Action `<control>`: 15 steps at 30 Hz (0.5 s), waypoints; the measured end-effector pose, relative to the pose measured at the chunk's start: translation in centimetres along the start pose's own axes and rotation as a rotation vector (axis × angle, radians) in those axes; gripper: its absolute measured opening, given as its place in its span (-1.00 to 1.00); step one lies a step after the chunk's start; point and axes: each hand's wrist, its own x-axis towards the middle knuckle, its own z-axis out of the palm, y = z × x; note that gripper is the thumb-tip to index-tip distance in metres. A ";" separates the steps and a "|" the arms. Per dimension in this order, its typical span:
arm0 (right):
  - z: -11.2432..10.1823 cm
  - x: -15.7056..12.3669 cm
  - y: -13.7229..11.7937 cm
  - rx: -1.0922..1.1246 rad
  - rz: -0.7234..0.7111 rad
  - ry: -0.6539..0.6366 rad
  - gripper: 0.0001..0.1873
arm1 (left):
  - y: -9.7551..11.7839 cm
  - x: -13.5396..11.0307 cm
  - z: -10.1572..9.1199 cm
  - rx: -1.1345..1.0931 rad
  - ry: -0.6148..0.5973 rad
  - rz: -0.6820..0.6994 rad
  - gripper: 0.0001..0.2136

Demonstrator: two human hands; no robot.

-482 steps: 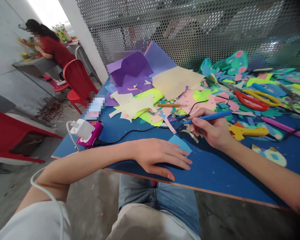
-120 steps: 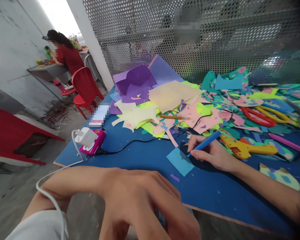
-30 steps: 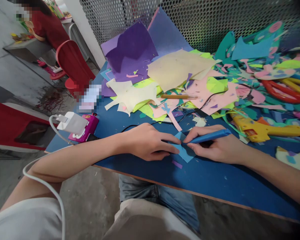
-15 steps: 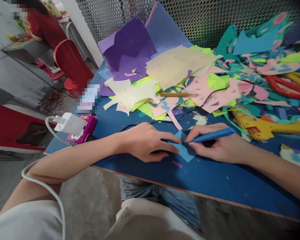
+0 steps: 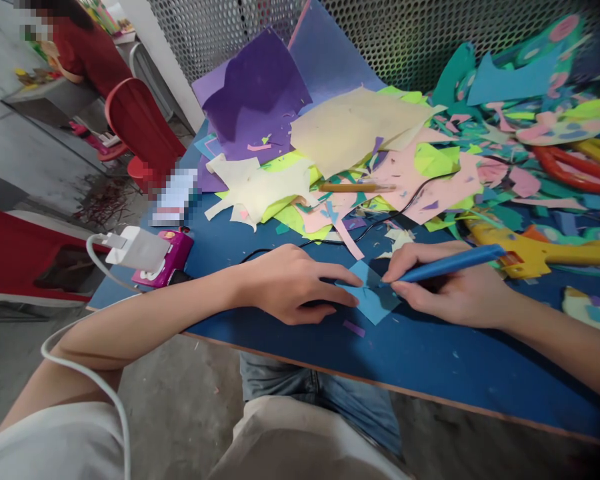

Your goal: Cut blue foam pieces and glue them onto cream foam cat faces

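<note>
A small light-blue square of paper [image 5: 379, 305] lies on the blue tabletop. My left hand [image 5: 297, 287] rests palm down at its left, fingers apart, with the fingertips pressing on the paper. A blue pen [image 5: 450, 265] is pinched in my right hand [image 5: 460, 293], slanting up to the right; its tip is hidden by the fingertips at the paper's right side. Just below the square is a purple paper strip [image 5: 354, 328].
Coloured paper scraps [image 5: 360, 133] are heaped along the back. A yellow glue gun [image 5: 525, 250] and red-handled scissors [image 5: 575, 170] lie right, a brown pencil [image 5: 355, 187] mid-heap. A white charger [image 5: 139, 248] sits in a magenta power block [image 5: 177, 250]. A person sits at another table [image 5: 45, 100].
My right hand has slid right with the blue pen, which now leans lower, showing more of the paper. My left hand stays in place.
</note>
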 end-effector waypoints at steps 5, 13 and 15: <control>0.6 -0.3 -1.1 -0.021 0.075 0.011 -0.88 | 0.0 0.0 -0.1 0.004 -0.018 0.004 -0.64; 0.7 -0.1 -1.4 -0.077 0.088 -0.030 -0.87 | 0.1 -0.1 -0.3 0.032 -0.038 0.001 -0.63; 0.7 -0.1 -1.5 -0.088 0.085 -0.039 -0.87 | 0.0 -0.1 -0.2 0.032 -0.039 0.006 -0.63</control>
